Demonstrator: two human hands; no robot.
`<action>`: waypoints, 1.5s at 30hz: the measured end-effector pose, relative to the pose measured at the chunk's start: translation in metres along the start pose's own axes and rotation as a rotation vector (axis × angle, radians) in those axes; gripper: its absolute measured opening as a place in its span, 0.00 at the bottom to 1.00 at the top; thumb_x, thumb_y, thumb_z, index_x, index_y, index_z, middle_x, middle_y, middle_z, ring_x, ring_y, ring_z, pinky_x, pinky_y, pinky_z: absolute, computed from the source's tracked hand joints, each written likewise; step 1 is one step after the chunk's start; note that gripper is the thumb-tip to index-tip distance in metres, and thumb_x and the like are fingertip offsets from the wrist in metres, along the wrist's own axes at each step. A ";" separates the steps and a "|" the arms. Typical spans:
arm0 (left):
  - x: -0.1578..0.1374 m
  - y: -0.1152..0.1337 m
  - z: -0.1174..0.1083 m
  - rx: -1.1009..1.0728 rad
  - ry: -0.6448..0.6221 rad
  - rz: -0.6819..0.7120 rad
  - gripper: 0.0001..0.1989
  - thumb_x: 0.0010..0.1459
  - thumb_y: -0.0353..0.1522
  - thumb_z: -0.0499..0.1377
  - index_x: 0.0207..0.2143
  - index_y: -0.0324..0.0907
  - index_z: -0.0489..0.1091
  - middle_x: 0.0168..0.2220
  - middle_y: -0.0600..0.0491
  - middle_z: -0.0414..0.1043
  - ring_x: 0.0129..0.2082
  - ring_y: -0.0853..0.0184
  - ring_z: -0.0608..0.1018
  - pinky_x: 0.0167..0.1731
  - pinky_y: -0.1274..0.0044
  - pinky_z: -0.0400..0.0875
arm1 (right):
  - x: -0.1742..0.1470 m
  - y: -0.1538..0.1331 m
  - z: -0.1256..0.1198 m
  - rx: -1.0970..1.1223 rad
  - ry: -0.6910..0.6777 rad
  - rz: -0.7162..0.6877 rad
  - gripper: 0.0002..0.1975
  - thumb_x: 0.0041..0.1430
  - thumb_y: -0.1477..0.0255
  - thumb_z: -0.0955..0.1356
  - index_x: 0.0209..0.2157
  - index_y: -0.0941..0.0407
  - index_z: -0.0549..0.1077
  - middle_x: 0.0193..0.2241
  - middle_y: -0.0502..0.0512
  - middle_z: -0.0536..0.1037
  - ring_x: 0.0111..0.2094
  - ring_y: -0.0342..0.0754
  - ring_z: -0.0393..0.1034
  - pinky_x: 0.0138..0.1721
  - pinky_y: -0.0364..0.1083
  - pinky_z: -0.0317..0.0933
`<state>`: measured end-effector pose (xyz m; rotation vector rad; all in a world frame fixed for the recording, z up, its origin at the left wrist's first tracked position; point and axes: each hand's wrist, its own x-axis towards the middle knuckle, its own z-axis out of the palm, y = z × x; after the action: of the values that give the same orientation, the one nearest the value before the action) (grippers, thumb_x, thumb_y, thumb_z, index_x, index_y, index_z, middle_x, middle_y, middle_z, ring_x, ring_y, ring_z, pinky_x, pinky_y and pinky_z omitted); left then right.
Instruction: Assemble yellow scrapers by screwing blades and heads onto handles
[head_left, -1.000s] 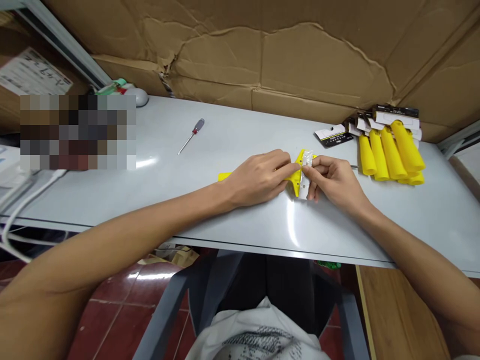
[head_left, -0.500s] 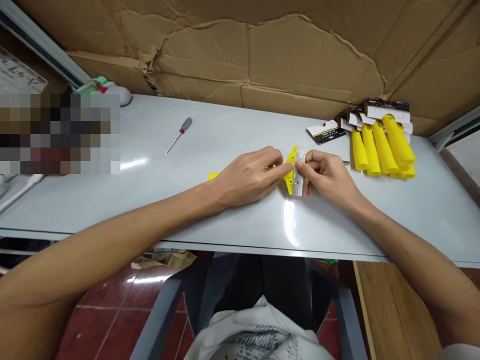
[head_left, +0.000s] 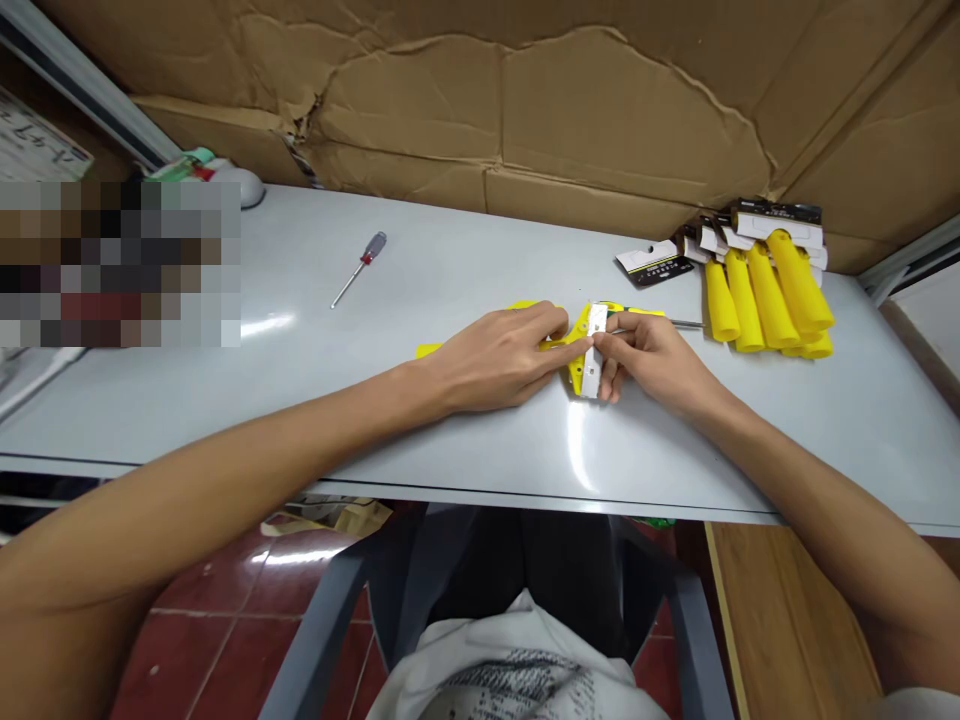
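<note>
Pale grey surface point(head_left: 450, 420), glossy, backed along its far edge by creased brown cardboard point(head_left: 600, 110); red tiled floor below the near edge.

Centre of the surface: yellow plastic scraper point(head_left: 577, 345), lying flat, handle end showing at the person's left wrist. Left hand point(head_left: 499, 358) presses down on the handle, fingers closed over it. Right hand point(head_left: 649, 358) pinches a small silvery blade piece point(head_left: 594, 350) against the scraper's wide head; the two hands nearly meet there.

Far right corner: stack of yellow scrapers point(head_left: 769, 295) with black-and-white card labels point(head_left: 652, 265) at their far ends; print too small to read.

Far left of centre: small screwdriver point(head_left: 360, 268), clear handle with red band, lying alone with open room around it.

Far left corner: white and green objects point(head_left: 217, 175), partly cut off; a blurred patch beside them.

Open room: broad bare strip along the near edge, and between screwdriver and hands.
</note>
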<state>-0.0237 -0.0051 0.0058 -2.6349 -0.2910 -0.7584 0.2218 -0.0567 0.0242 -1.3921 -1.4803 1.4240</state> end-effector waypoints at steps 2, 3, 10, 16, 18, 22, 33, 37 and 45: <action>0.000 -0.001 0.000 0.006 0.004 0.005 0.16 0.75 0.29 0.53 0.62 0.44 0.68 0.41 0.48 0.74 0.38 0.65 0.77 0.33 0.76 0.72 | 0.001 0.001 0.001 0.006 0.016 -0.016 0.23 0.64 0.50 0.77 0.36 0.54 0.71 0.19 0.53 0.80 0.18 0.49 0.75 0.21 0.46 0.69; 0.000 -0.001 0.000 0.011 0.007 0.008 0.16 0.75 0.29 0.54 0.62 0.44 0.68 0.42 0.48 0.74 0.38 0.65 0.76 0.33 0.76 0.71 | 0.002 0.002 0.002 0.006 0.021 -0.025 0.24 0.64 0.49 0.77 0.35 0.54 0.71 0.18 0.53 0.79 0.18 0.48 0.74 0.19 0.45 0.68; 0.003 0.004 -0.003 0.049 -0.164 -0.011 0.18 0.76 0.28 0.50 0.62 0.44 0.71 0.43 0.46 0.73 0.39 0.63 0.75 0.33 0.75 0.70 | 0.000 -0.002 0.000 -0.134 0.048 0.012 0.26 0.63 0.46 0.76 0.31 0.54 0.70 0.20 0.54 0.80 0.15 0.47 0.72 0.17 0.45 0.63; 0.004 -0.011 -0.018 0.000 -0.341 -0.128 0.24 0.77 0.32 0.51 0.71 0.49 0.66 0.49 0.43 0.72 0.44 0.60 0.77 0.35 0.73 0.72 | -0.006 -0.009 -0.013 -0.639 0.397 -0.283 0.25 0.74 0.60 0.67 0.23 0.57 0.73 0.18 0.51 0.75 0.17 0.40 0.62 0.26 0.46 0.57; 0.002 -0.026 -0.024 0.030 -0.305 -0.221 0.25 0.76 0.32 0.52 0.71 0.50 0.67 0.50 0.44 0.72 0.44 0.61 0.77 0.37 0.73 0.73 | -0.003 -0.006 -0.015 -0.792 0.481 -0.472 0.23 0.74 0.63 0.67 0.23 0.56 0.74 0.19 0.52 0.75 0.22 0.43 0.63 0.30 0.48 0.58; -0.003 -0.054 -0.029 0.110 -0.196 -0.390 0.24 0.75 0.32 0.51 0.69 0.50 0.72 0.50 0.43 0.72 0.45 0.60 0.76 0.39 0.71 0.73 | 0.008 0.008 -0.007 -1.104 0.327 -0.830 0.14 0.75 0.65 0.66 0.48 0.56 0.83 0.48 0.61 0.87 0.51 0.60 0.74 0.54 0.59 0.68; -0.035 -0.090 0.012 0.020 -0.066 -0.433 0.20 0.79 0.38 0.50 0.61 0.46 0.78 0.45 0.48 0.72 0.40 0.67 0.67 0.37 0.76 0.68 | 0.011 0.007 0.004 -1.297 0.027 -0.830 0.26 0.79 0.61 0.64 0.69 0.60 0.73 0.53 0.68 0.84 0.63 0.67 0.65 0.59 0.66 0.63; -0.038 -0.092 0.019 -0.024 -0.061 -0.384 0.18 0.77 0.38 0.54 0.57 0.48 0.82 0.43 0.49 0.73 0.38 0.66 0.69 0.34 0.75 0.64 | 0.005 0.005 0.006 -1.187 -0.011 -0.791 0.19 0.77 0.62 0.67 0.58 0.56 0.83 0.55 0.65 0.82 0.58 0.63 0.63 0.58 0.63 0.65; -0.020 -0.064 0.001 -0.065 -0.298 -0.366 0.19 0.73 0.35 0.56 0.56 0.55 0.84 0.47 0.46 0.78 0.40 0.63 0.77 0.30 0.75 0.60 | 0.000 -0.002 -0.009 -0.755 -0.051 -0.747 0.12 0.74 0.71 0.68 0.50 0.53 0.85 0.43 0.59 0.81 0.46 0.52 0.72 0.52 0.54 0.70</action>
<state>-0.0587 0.0511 0.0138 -2.7897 -0.8628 -0.4810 0.2298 -0.0536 0.0279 -0.9709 -2.3709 0.4381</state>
